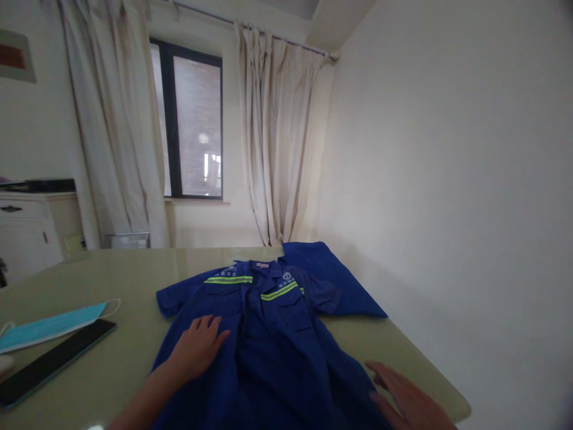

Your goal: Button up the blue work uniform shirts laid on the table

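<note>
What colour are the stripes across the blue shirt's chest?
Mainly bright yellow-green stripes; seen best in the head view.

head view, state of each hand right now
Left hand: open, resting on the blue short-sleeved work shirt.
Right hand: open, at the shirt's edge; whether it touches cannot be told.

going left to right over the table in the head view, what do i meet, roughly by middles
Phone → left hand → shirt collar → blue cloth → right hand. The mask is left out, since it spans nearly the same stretch as the phone.
</note>
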{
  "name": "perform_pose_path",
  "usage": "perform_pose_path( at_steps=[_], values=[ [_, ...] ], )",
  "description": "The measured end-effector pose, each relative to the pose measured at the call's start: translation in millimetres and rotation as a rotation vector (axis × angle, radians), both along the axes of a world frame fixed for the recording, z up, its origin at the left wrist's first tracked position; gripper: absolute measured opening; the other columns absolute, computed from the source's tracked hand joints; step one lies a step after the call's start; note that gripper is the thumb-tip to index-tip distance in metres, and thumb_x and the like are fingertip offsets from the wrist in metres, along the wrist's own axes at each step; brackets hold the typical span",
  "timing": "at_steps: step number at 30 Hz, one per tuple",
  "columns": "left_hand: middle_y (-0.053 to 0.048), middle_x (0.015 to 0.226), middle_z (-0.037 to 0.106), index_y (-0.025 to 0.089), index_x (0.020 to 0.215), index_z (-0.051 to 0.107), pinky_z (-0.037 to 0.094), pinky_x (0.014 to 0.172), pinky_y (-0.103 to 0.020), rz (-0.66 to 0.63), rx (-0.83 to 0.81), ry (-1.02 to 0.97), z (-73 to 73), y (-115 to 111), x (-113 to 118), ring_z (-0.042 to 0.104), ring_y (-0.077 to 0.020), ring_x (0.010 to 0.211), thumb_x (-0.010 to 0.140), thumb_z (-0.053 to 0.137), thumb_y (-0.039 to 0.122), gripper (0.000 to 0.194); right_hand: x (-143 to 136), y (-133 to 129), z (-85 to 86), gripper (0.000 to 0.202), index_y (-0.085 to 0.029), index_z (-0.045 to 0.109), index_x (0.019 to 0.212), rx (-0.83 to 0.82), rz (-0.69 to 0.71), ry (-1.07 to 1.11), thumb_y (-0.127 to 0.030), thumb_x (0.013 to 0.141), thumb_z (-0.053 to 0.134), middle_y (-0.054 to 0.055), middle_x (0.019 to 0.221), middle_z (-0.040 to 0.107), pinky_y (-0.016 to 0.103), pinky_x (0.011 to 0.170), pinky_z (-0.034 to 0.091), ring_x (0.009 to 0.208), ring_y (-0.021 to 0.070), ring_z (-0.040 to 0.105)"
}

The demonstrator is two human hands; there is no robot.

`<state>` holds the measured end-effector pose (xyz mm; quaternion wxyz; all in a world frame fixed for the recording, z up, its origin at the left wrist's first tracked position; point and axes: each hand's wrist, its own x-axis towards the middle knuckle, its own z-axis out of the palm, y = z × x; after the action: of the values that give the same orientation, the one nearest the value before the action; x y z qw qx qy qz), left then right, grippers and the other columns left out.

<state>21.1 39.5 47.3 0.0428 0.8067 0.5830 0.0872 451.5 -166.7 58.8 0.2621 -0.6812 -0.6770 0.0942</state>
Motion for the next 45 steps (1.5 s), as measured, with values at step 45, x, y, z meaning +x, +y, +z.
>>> perform_pose_path(
  at_steps=[45],
  values=[
    [-0.008,0.135,0.068,0.022,0.133,0.064,0.047,0.111,-0.044,0.062,0.142,-0.179,-39.2,114,-28,0.061,-0.0255,0.127,0.104,0.035,0.041,0.046,-177,343,2.1,0.049,-0.019,0.069,0.108,0.415,0.288,0.157,-0.042,0.109,0.026,0.011,0.107,0.071,0.037,0.099,0.043,0.105,0.0249,0.06]
  ],
)
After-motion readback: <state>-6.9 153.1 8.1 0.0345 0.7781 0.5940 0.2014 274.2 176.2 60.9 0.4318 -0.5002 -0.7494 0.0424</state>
